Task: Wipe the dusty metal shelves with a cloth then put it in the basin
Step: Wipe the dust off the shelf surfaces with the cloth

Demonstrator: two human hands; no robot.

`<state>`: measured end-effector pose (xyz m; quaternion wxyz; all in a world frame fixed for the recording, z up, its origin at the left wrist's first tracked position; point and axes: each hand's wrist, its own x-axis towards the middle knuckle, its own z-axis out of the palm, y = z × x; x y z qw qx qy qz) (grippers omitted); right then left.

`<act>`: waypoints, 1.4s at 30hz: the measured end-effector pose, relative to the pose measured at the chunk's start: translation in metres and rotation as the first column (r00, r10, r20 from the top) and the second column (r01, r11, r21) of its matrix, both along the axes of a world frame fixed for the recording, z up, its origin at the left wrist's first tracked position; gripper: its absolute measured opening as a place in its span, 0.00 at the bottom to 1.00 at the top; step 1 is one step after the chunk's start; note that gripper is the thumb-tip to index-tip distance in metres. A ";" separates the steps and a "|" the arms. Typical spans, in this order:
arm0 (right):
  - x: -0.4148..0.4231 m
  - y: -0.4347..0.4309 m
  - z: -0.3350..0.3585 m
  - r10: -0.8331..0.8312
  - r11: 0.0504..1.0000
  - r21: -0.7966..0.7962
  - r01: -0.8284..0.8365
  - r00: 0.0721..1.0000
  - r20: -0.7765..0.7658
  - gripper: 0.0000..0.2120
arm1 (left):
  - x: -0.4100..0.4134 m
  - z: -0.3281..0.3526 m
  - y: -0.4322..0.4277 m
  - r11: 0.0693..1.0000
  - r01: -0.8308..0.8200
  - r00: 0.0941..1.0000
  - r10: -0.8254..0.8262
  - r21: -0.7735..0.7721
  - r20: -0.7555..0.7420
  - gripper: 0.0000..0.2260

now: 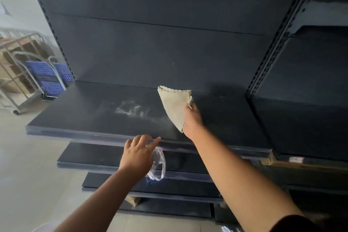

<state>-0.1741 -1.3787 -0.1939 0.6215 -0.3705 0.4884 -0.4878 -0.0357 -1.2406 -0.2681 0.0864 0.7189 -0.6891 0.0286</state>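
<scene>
A dark metal shelf point(90, 117) stretches across the middle, with pale dust smears point(131, 109) left of centre. My right hand point(193, 118) is above the shelf and grips a beige textured cloth point(174, 105), which hangs as a folded triangle just over the surface. My left hand point(138, 153) rests at the shelf's front edge with a crumpled clear plastic bag point(157, 167) hanging from its fingers. No basin is in view.
Lower dark shelves point(90, 158) step out below. A second shelf bay point(305, 128) stands to the right behind a slotted upright point(273, 51). On the left floor stand a metal trolley point(24, 88) and blue perforated crates point(49, 75).
</scene>
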 end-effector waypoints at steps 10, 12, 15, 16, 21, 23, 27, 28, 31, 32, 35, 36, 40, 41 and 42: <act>-0.194 -0.054 -0.011 -0.566 0.824 -0.431 0.368 0.558 -0.607 0.18 | 0.005 0.010 -0.011 1.000 0.002 0.999 -0.003 -0.021 -0.054 0.19; -0.203 -0.072 -0.026 -0.537 0.843 -0.396 0.363 0.535 -0.653 0.12 | 0.008 0.010 -0.016 0.999 0.002 0.998 -0.005 -0.040 -0.066 0.16; -0.171 -0.097 -0.055 -0.201 0.979 -0.177 0.096 0.381 -0.903 0.13 | 0.015 0.013 -0.026 0.997 0.001 0.990 -0.012 -0.075 -0.143 0.09; -0.149 -0.100 -0.065 -0.106 0.992 -0.119 -0.031 0.274 -0.956 0.16 | 0.017 0.015 -0.030 0.997 -0.006 0.984 -0.007 -0.076 -0.180 0.06; 0.012 -0.065 -0.065 0.118 0.858 -0.130 -0.497 0.436 -0.892 0.19 | 0.024 0.013 -0.040 0.995 -0.051 0.921 0.012 -0.091 -0.390 0.08; 0.054 -0.052 -0.048 0.252 0.879 -0.143 -0.456 0.697 -0.672 0.16 | 0.024 0.012 -0.042 0.994 -0.052 0.915 0.009 -0.097 -0.404 0.07; 0.045 -0.086 -0.021 0.040 0.999 0.002 -0.040 0.998 -0.051 0.16 | 0.022 0.011 -0.040 0.995 -0.070 0.910 0.034 -0.072 -0.413 0.05; 0.028 -0.102 -0.020 -0.051 0.998 -0.020 0.051 0.998 0.026 0.16 | 0.023 0.010 -0.040 0.995 -0.074 0.910 0.042 -0.061 -0.413 0.05; -0.052 -0.136 -0.004 -0.334 0.918 -0.299 0.261 0.915 -0.227 0.13 | 0.025 0.009 -0.041 0.995 -0.088 0.912 0.058 -0.055 -0.405 0.05; -0.084 -0.146 -0.003 -0.441 0.861 -0.430 0.273 0.821 -0.363 0.17 | 0.025 0.009 -0.041 0.994 -0.090 0.913 0.061 -0.054 -0.403 0.05; -0.167 -0.169 -0.019 -0.629 0.752 -0.653 0.090 0.394 -0.670 0.23 | 0.024 0.008 -0.042 0.993 -0.091 0.916 0.056 -0.070 -0.397 0.05; -0.180 -0.175 -0.029 -0.569 0.805 -0.593 0.008 0.289 -0.770 0.21 | 0.024 0.009 -0.042 0.993 -0.094 0.915 0.057 -0.074 -0.398 0.05; -0.148 -0.192 -0.077 -0.154 0.979 -0.177 -0.097 0.211 -0.965 0.19 | 0.025 0.009 -0.043 0.994 -0.088 0.910 0.052 -0.070 -0.412 0.06; -0.122 -0.194 -0.086 -0.149 0.982 -0.174 -0.072 0.267 -0.952 0.18 | 0.025 0.009 -0.042 0.994 -0.081 0.909 0.046 -0.067 -0.413 0.06; -0.088 -0.193 -0.091 -0.150 0.981 -0.180 -0.070 0.313 -0.938 0.18 | 0.025 0.009 -0.041 0.995 -0.078 0.908 0.043 -0.068 -0.416 0.07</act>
